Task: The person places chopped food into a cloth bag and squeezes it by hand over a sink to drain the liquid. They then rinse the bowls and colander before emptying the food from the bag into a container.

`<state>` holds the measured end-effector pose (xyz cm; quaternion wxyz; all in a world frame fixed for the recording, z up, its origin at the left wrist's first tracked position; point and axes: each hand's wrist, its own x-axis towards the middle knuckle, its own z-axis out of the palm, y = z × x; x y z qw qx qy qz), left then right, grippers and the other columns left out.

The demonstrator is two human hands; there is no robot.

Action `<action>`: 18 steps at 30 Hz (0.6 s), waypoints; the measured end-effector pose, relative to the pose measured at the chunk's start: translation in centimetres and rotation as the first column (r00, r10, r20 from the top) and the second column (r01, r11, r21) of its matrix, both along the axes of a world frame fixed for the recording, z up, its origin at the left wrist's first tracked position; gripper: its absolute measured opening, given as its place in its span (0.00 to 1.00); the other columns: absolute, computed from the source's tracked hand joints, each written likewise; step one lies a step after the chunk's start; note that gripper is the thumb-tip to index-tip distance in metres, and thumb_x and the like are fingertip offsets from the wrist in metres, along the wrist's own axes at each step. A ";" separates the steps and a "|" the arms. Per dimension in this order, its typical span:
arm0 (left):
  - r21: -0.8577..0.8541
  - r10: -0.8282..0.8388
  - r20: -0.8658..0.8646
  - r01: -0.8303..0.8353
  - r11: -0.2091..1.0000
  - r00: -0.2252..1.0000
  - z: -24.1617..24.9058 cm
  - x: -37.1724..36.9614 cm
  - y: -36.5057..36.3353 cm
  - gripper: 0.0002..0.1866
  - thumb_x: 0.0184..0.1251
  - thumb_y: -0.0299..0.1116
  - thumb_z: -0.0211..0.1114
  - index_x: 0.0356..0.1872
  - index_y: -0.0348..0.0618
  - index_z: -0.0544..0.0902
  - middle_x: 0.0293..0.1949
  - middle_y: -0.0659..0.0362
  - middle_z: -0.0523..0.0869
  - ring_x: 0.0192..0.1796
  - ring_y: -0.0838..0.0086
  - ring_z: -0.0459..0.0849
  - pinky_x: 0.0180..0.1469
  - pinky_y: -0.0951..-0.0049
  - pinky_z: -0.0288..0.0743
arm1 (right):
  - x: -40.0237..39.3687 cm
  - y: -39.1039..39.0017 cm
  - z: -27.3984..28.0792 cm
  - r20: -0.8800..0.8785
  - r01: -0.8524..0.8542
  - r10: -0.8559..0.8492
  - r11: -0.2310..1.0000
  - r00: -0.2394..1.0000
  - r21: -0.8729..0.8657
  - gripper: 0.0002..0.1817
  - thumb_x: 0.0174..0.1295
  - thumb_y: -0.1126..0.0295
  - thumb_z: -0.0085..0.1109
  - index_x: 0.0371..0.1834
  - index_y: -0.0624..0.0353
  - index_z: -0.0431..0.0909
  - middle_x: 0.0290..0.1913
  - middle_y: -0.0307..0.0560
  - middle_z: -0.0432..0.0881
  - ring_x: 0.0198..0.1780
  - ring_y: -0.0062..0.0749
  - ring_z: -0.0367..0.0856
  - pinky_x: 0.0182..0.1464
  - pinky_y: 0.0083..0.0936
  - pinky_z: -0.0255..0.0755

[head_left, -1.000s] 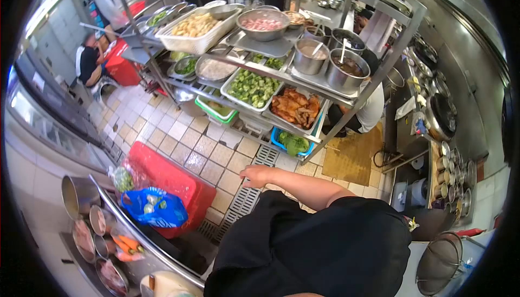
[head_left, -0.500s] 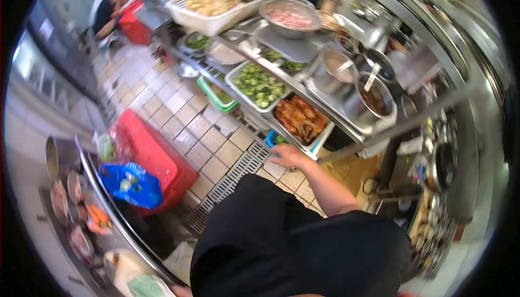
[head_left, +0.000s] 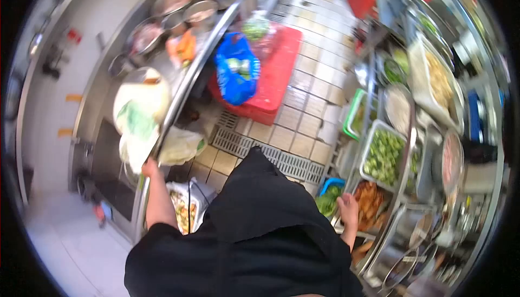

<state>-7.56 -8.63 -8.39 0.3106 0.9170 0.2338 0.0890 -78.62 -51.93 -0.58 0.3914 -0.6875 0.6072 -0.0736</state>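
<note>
My left hand (head_left: 150, 167) is at the counter's edge, right at the lower end of a whitish sheet or bag with a green patch (head_left: 138, 121) that lies over a round pale board (head_left: 157, 94); its fingers are blurred and partly hidden. On the other side, my right hand (head_left: 348, 209) hangs with loosely bent fingers and nothing in them. It is beside a tray of browned roast poultry (head_left: 369, 199) and overlaps the edge of a blue basket of greens (head_left: 327, 199). Broccoli fills a white tray (head_left: 364, 159) just beyond.
A blue plastic bag (head_left: 235, 80) rests on a red lidded box (head_left: 279, 75) in the aisle. Carrots (head_left: 185, 47) and metal bowls stand on the left counter (head_left: 203, 29). A floor drain grate (head_left: 292, 164) crosses the tiles. Below the counter sits a bag of food scraps (head_left: 184, 210).
The view has swung left, bringing the left counter and my left hand into sight. My right hand is still near the poultry tray.
</note>
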 end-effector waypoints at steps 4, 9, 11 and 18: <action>-0.342 0.144 0.005 -0.133 0.930 0.990 2.8 -2.4 -0.9 0.17 0.55 0.35 0.70 0.41 0.33 0.88 0.41 0.47 0.91 0.44 0.60 0.89 0.50 0.61 0.79 | 0.5 -0.4 -2.2 0.053 -0.015 0.008 0.991 0.999 0.133 0.23 0.61 0.63 0.71 0.55 0.64 0.79 0.47 0.55 0.86 0.52 0.40 0.84 0.56 0.34 0.75; -0.336 0.123 -0.022 -0.124 0.934 0.992 5.2 -4.8 -0.9 0.15 0.55 0.34 0.71 0.40 0.32 0.87 0.41 0.47 0.90 0.45 0.62 0.88 0.49 0.62 0.79 | 3.2 -2.6 -2.4 -0.068 -0.196 0.202 0.977 0.977 0.085 0.23 0.59 0.62 0.72 0.54 0.63 0.80 0.46 0.54 0.86 0.50 0.42 0.85 0.54 0.36 0.76; -0.266 0.115 -0.052 -0.125 0.956 0.992 3.3 -4.3 1.0 0.14 0.55 0.33 0.71 0.40 0.32 0.87 0.41 0.47 0.89 0.44 0.63 0.86 0.48 0.60 0.78 | 3.5 -3.9 -4.7 -0.039 -0.162 0.168 0.978 0.985 0.135 0.24 0.58 0.61 0.74 0.54 0.63 0.80 0.44 0.53 0.86 0.48 0.43 0.84 0.53 0.37 0.76; -0.642 0.242 0.000 -0.186 0.743 0.970 1.3 -4.3 8.4 0.06 0.56 0.29 0.71 0.33 0.39 0.87 0.25 0.61 0.85 0.27 0.77 0.81 0.31 0.76 0.73 | 15.9 -7.4 -1.8 -0.067 -0.412 0.417 0.908 0.906 0.079 0.23 0.57 0.63 0.75 0.52 0.61 0.82 0.41 0.47 0.84 0.41 0.32 0.80 0.45 0.29 0.75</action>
